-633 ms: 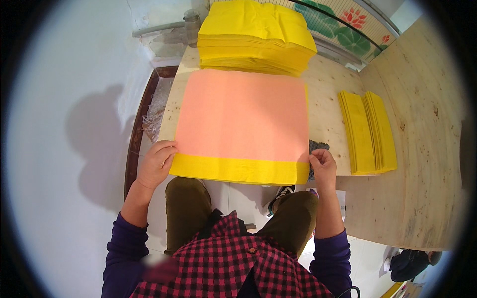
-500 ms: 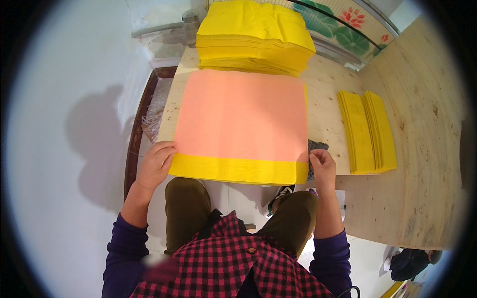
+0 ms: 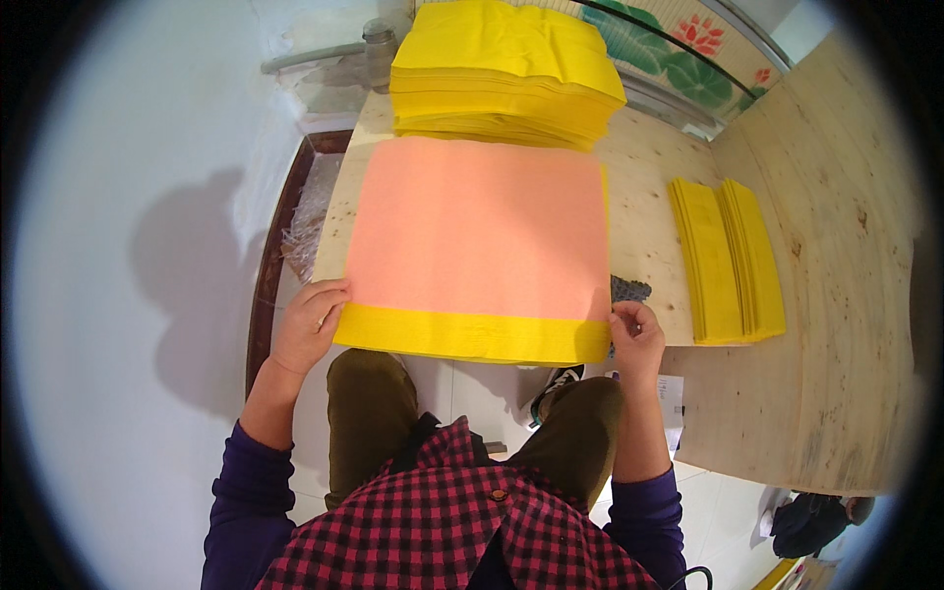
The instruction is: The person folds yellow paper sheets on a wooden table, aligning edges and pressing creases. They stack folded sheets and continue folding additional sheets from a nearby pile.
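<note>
Pink sheet [image 3: 477, 231] over yellow layer [image 3: 472, 335], on tabletop [image 3: 644, 197], between both hands, mostly beyond them; longer span looks crosswise. Left hand [image 3: 308, 323]: narrow grip, pinching left edge. Right hand [image 3: 639, 336]: likewise, right edge. Neither nearer. Sheets matte, felt-like, rectangular. Behind: thick yellow stack [image 3: 501, 93], wrinkled top. Tabletop pale, knotty wood.

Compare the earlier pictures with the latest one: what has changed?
The right forearm has swung slightly inward, to the left, showing more of the white paper beside it; the right knee also shifted left. No visible grasp or release: left hand and right hand remain at the edges of the pink sheet. Yellow stacks unmoved.
</note>
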`<control>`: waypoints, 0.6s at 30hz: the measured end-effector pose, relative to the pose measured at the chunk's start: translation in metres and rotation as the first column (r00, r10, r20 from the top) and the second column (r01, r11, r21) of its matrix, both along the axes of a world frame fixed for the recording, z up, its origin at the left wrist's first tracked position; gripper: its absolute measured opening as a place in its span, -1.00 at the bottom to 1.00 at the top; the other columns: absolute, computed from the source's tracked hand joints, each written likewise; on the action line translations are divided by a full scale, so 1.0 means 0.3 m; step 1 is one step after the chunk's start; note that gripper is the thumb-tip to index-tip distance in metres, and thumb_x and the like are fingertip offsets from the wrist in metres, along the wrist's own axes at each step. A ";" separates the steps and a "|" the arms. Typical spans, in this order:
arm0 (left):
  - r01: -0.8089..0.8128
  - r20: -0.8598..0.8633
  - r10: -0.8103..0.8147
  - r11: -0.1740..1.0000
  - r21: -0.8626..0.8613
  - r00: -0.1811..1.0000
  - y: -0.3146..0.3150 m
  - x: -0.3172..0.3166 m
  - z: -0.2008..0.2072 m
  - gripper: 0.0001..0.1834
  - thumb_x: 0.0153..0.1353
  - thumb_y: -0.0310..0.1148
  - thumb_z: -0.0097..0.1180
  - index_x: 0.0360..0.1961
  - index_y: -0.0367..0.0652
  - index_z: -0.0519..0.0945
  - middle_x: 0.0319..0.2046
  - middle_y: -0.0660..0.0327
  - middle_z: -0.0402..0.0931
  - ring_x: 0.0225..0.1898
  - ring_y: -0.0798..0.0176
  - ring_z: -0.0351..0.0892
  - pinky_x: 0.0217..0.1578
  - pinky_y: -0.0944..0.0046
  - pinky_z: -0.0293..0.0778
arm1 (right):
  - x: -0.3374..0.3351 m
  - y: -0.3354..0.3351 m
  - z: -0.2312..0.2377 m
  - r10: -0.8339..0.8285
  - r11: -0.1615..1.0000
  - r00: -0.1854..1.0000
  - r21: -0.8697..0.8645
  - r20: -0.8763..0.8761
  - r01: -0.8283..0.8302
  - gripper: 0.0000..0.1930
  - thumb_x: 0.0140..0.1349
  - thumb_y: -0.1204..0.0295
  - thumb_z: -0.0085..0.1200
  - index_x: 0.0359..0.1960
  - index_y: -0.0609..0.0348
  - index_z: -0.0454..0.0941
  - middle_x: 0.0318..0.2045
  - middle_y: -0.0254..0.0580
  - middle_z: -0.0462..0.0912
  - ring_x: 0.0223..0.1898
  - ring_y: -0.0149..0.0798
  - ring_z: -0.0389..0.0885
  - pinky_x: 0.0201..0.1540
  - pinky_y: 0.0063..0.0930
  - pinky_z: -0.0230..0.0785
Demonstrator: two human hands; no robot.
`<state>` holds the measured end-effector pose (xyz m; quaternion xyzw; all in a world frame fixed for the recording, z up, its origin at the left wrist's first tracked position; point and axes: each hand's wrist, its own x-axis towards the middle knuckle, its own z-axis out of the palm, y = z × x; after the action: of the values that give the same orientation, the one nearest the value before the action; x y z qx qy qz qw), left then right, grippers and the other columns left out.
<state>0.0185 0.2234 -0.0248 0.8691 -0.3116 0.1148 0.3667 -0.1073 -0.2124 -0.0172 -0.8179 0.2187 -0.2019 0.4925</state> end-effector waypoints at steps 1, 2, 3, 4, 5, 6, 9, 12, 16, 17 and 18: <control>0.000 -0.001 0.000 1.000 -0.005 1.000 0.001 0.000 -0.001 -0.81 0.11 -0.66 0.14 -0.23 -0.27 0.62 -0.10 0.06 0.61 -0.08 0.02 0.60 -0.02 0.19 0.52 | -0.002 -0.001 0.009 0.047 0.990 0.999 -0.133 0.013 -0.045 -0.84 0.09 0.64 0.19 -0.26 0.24 0.62 -0.32 -0.28 0.60 -0.28 -0.36 0.52 -0.17 -0.52 0.41; 0.004 0.002 -0.004 1.000 -0.008 1.000 0.001 0.001 -0.003 -0.81 0.11 -0.66 0.14 -0.22 -0.27 0.62 -0.10 0.06 0.61 -0.08 0.02 0.60 -0.02 0.19 0.52 | -0.003 -0.003 0.019 0.090 0.964 0.996 -0.251 0.012 -0.085 -0.83 0.06 0.64 0.21 -0.27 0.24 0.62 -0.30 -0.25 0.61 -0.25 -0.30 0.54 -0.15 -0.47 0.43; 0.008 0.005 -0.008 1.000 -0.012 1.000 0.001 0.003 -0.004 -0.81 0.11 -0.66 0.14 -0.22 -0.27 0.62 -0.10 0.06 0.61 -0.07 0.02 0.60 -0.02 0.18 0.52 | -0.003 -0.006 0.028 0.142 0.927 0.990 -0.354 0.024 -0.124 -0.82 0.04 0.64 0.22 -0.28 0.23 0.63 -0.28 -0.21 0.61 -0.22 -0.23 0.54 -0.13 -0.42 0.43; 0.013 0.008 -0.013 1.000 -0.015 1.000 0.001 0.004 -0.005 -0.81 0.11 -0.66 0.14 -0.22 -0.27 0.62 -0.10 0.06 0.61 -0.07 0.02 0.60 -0.02 0.18 0.52 | -0.002 -0.011 0.037 0.189 0.883 0.982 -0.441 0.025 -0.158 -0.80 0.01 0.64 0.23 -0.28 0.22 0.64 -0.25 -0.18 0.61 -0.19 -0.17 0.55 -0.11 -0.36 0.43; 0.015 0.011 -0.015 1.000 -0.011 1.000 0.001 0.004 -0.006 -0.80 0.11 -0.66 0.14 -0.22 -0.27 0.62 -0.10 0.06 0.61 -0.07 0.02 0.60 -0.02 0.18 0.52 | -0.001 -0.014 0.045 0.230 0.832 0.973 -0.523 0.021 -0.185 -0.79 -0.01 0.64 0.24 -0.28 0.21 0.65 -0.23 -0.14 0.61 -0.16 -0.10 0.55 -0.09 -0.31 0.43; 0.018 0.012 -0.018 1.000 -0.008 1.000 0.002 0.005 -0.007 -0.80 0.11 -0.66 0.15 -0.22 -0.27 0.62 -0.10 0.06 0.61 -0.07 0.02 0.60 -0.02 0.18 0.52 | 0.000 -0.016 0.051 0.248 0.823 0.969 -0.526 -0.002 -0.212 -0.79 -0.01 0.62 0.24 -0.28 0.21 0.65 -0.23 -0.13 0.62 -0.15 -0.07 0.55 -0.07 -0.29 0.43; 0.026 0.012 -0.025 1.000 -0.007 1.000 0.002 0.005 -0.008 -0.80 0.11 -0.66 0.15 -0.22 -0.27 0.62 -0.10 0.06 0.61 -0.07 0.01 0.59 -0.02 0.18 0.52 | 0.003 -0.019 0.069 0.277 0.795 0.958 -0.543 -0.073 -0.271 -0.81 0.01 0.60 0.25 -0.28 0.21 0.64 -0.25 -0.10 0.63 -0.14 -0.01 0.55 -0.05 -0.24 0.42; 0.026 0.013 -0.025 1.000 -0.010 1.000 0.005 0.003 -0.009 -0.80 0.11 -0.65 0.15 -0.22 -0.27 0.63 -0.10 0.06 0.61 -0.07 0.01 0.59 -0.01 0.18 0.52 | 0.011 -0.018 0.086 0.303 0.727 0.944 -0.608 -0.132 -0.318 -0.84 0.05 0.57 0.23 -0.29 0.21 0.63 -0.29 -0.11 0.62 -0.17 -0.01 0.55 -0.09 -0.24 0.43; 0.015 0.011 -0.015 1.000 -0.020 1.000 0.004 0.004 -0.014 -0.81 0.12 -0.64 0.15 -0.22 -0.27 0.63 -0.10 0.06 0.61 -0.07 0.00 0.59 -0.01 0.17 0.51 | 0.018 -0.020 0.108 0.345 0.566 0.921 -0.743 -0.181 -0.358 -0.90 0.09 0.51 0.19 -0.33 0.16 0.63 -0.37 -0.18 0.60 -0.24 -0.05 0.53 -0.16 -0.24 0.45; 0.018 0.009 -0.018 1.000 -0.013 1.000 0.005 0.004 -0.015 -0.81 0.13 -0.63 0.15 -0.21 -0.27 0.63 -0.10 0.06 0.61 -0.07 0.00 0.59 -0.02 0.16 0.51 | 0.022 -0.019 0.110 0.360 0.518 0.913 -0.772 -0.193 -0.367 -0.91 0.09 0.50 0.18 -0.34 0.15 0.62 -0.38 -0.19 0.60 -0.26 -0.06 0.53 -0.17 -0.23 0.45; 0.017 0.008 -0.017 1.000 -0.004 1.000 0.005 0.004 -0.015 -0.82 0.13 -0.62 0.14 -0.21 -0.26 0.63 -0.10 0.06 0.61 -0.07 0.00 0.59 -0.02 0.16 0.51 | 0.027 -0.021 0.113 0.373 0.499 0.907 -0.782 -0.197 -0.375 -0.92 0.09 0.50 0.18 -0.35 0.14 0.62 -0.39 -0.20 0.59 -0.27 -0.07 0.53 -0.18 -0.24 0.45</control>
<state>0.0197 0.2247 -0.0292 0.8652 -0.3201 0.1158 0.3681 -0.0994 -0.2187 0.0168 -0.9779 -0.0780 -0.1663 0.1002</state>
